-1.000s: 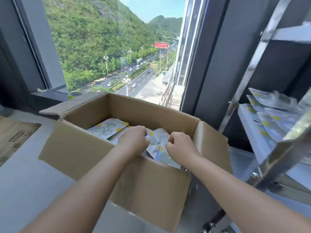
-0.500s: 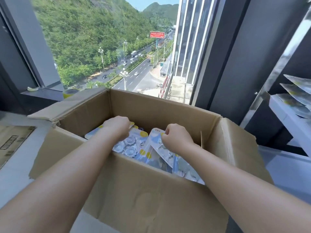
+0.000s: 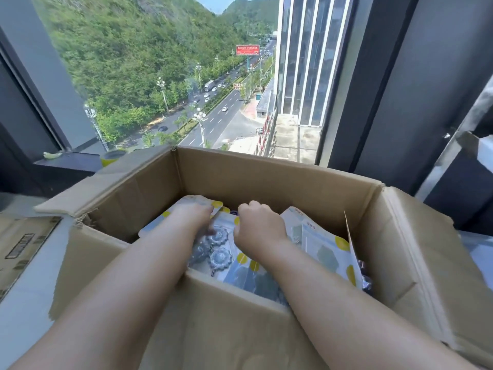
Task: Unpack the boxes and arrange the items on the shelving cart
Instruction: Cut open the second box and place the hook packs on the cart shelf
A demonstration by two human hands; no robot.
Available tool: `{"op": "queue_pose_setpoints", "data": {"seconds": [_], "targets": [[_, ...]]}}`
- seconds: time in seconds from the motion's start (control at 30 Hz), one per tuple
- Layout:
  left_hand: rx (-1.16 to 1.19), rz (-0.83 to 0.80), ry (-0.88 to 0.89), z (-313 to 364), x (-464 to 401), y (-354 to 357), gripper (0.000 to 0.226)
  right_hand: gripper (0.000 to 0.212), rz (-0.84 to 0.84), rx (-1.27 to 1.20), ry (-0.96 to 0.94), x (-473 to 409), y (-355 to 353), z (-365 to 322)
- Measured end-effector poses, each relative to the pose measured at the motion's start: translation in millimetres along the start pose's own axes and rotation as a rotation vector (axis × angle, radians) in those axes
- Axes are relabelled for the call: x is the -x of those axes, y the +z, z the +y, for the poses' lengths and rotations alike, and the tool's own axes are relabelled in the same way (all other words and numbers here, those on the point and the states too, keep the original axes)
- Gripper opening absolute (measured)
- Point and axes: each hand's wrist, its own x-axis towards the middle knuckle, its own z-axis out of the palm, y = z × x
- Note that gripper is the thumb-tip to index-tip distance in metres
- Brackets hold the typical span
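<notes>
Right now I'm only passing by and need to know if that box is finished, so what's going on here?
Not finished. A person has both hands down in an open cardboard box by the window. The left hand and the right hand are curled among flat plastic packets with yellow dots, some holding flower-shaped hooks. Whether either hand truly grips a packet cannot be told. Many packets lie in the box, and only a corner of the metal cart shows at the right.

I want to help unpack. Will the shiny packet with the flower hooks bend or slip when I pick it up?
The packet probably bends a bit: it looks thin and flat. Its clear glossy front may feel slippery. It is likely light, just small hooks inside.
</notes>
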Motion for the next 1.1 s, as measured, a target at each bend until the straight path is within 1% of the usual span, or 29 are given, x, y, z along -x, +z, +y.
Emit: {"op": "queue_pose_setpoints", "data": {"seconds": [0.07, 0.13, 0.17, 0.23, 0.27, 0.3, 0.33, 0.4, 0.47, 0.53, 0.63, 0.7, 0.77, 0.87, 0.93, 0.97, 1.0, 1.03, 1.07, 1.1], "targets": [[0.079, -0.177, -0.032, 1.4, -2.4, 9.7, 0.057, 0.019, 0.035, 0.032, -0.028, -1.1, 2.7, -0.3], [0.062, -0.28, -0.059, 4.1, -2.1, 14.2, 0.056, 0.018, 0.058, 0.045, -0.051, 0.5, 4.3, 0.3], [0.105, -0.297, -0.1, 4.3, -2.8, 16.8, 0.061, 0.019, 0.056, 0.047, -0.06, 2.3, 5.1, 1.5], [0.092, -0.339, -0.083, 5.3, -1.4, 15.9, 0.081, 0.019, 0.027, 0.033, -0.06, 5.5, 5.1, 7.5], [0.097, -0.343, -0.074, 5.3, -2.2, 16.3, 0.086, 0.019, 0.009, 0.023, -0.04, 6.1, 4.8, 10.5], [0.128, -0.332, -0.089, 5.0, -3.5, 16.8, 0.083, 0.018, -0.008, 0.014, -0.027, 5.7, 5.2, 13.4], [0.173, -0.292, -0.11, 6.0, -2.4, 14.5, 0.074, 0.015, -0.027, 0.006, -0.022, 5.1, 5.3, 15.3], [0.178, -0.108, -0.114, 4.5, -1.1, 8.8, 0.056, 0.009, -0.033, -0.022, 0.006, 1.9, 6.3, 15.7], [0.122, 0.122, -0.122, 6.1, 6.6, -4.7, 0.046, 0.022, 0.013, -0.081, -0.022, 0.8, 8.2, 10.8], [0.097, 0.314, -0.086, 17.6, 23.5, -21.0, 0.036, 0.024, 0.066, -0.25, -0.002, -0.4, 8.9, 8.3], [0.065, 0.564, 0.056, 38.1, 45.0, -32.2, 0.027, 0.043, 0.059, -0.721, 0.216, -4.0, 2.9, 17.4], [0.059, 0.698, 0.19, 39.6, 48.9, -29.9, 0.026, 0.049, 0.08, -1.061, 0.355, -9.8, 4.9, 21.7], [0.103, 0.801, 0.361, 35.7, 51.7, -28.1, 0.03, 0.043, 0.095, -1.282, 0.456, -13.8, 4.9, 23.8], [0.155, 0.894, 0.51, 41.7, 59.9, -19.2, 0.035, 0.025, 0.033, -1.4, 0.447, -10.9, 0.7, 24.3], [0.245, 0.908, 0.57, 47.3, 67.0, -19.3, 0.042, 0.028, 0.02, -1.447, 0.465, -8.4, -2.4, 27.3], [0.332, 0.904, 0.537, 47.3, 68.7, -20.5, 0.048, 0.028, 0.034, -1.465, 0.486, -9.3, -1.3, 29.1], [0.457, 0.865, 0.444, 45.1, 70.7, -24.7, 0.055, 0.022, 0.041, -1.481, 0.502, -8.2, -3.0, 30.0], [0.569, 0.811, 0.316, 41.1, 69.5, -26.6, 0.062, 0.014, 0.04, -1.492, 0.523, -8.8, -3.0, 31.8], [0.627, 0.74, 0.17, 35.9, 65.8, -27.2, 0.067, 0.012, 0.032, -1.518, 0.548, -7.8, -5.8, 32.9], [0.701, 0.614, 0.034, 28.3, 58.1, -25.9, 0.071, 0.014, 0.026, -1.519, 0.589, -7.5, -7.4, 34.5]]}}
